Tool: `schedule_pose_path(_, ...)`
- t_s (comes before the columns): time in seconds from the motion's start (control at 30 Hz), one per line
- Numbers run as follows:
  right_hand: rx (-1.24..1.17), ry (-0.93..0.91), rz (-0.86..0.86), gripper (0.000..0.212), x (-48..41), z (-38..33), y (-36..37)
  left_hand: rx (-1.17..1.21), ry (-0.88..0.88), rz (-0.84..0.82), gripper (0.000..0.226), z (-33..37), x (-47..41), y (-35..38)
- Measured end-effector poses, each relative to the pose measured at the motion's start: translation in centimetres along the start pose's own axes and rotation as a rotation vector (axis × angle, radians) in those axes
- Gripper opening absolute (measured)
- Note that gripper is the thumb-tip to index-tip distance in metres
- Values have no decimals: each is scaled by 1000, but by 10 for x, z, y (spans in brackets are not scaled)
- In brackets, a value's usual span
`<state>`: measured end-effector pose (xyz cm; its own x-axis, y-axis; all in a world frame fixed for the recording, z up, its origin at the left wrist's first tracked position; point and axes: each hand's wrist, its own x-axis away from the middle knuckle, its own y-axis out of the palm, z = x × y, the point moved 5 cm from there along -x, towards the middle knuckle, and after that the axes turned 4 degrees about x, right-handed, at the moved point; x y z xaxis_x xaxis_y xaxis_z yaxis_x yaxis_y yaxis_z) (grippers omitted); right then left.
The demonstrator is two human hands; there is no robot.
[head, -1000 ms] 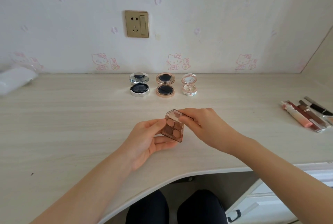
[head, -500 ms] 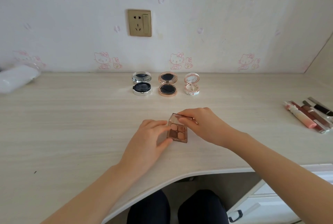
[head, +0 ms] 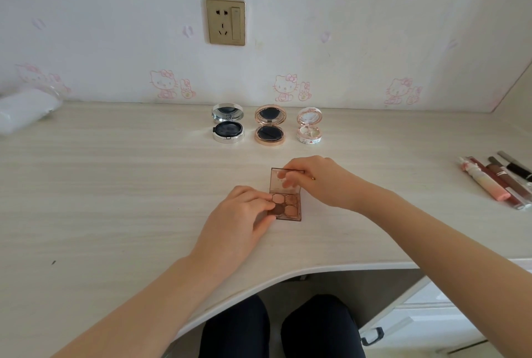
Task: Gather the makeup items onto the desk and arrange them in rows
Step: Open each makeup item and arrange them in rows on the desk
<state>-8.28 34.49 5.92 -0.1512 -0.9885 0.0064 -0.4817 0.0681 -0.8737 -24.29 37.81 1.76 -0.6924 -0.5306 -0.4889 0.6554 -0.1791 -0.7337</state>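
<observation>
A small brown eyeshadow palette (head: pixel 288 207) lies on the pale wood desk (head: pixel 115 199) at centre, its clear lid standing open. My left hand (head: pixel 239 219) holds the palette's left edge with thumb and fingertips. My right hand (head: pixel 319 182) pinches the top of the raised lid. Behind it, three open round compacts stand in a row near the wall: a silver one (head: pixel 228 122), a rose-gold one (head: pixel 270 124) and a white floral one (head: pixel 309 126).
Several lip gloss tubes and pencils (head: pixel 498 182) lie together at the desk's right edge. A white bundle (head: pixel 26 111) sits at the far left by the wall. White drawers (head: pixel 417 326) stand under the desk on the right, my knees below the curved front edge.
The palette went from held tilted above the desk to lying flat on it. Its lid has swung further open under my right hand.
</observation>
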Motion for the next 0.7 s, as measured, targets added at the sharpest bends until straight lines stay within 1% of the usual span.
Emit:
schedule_pose_path(0.17,-14,20,-15,24,-6,4,0,-1,-8,-27,22,2,1,-1)
schedule_pose_path(0.7,-14,7,19,24,6,1,0,3,-34,-59,23,4,2,-1)
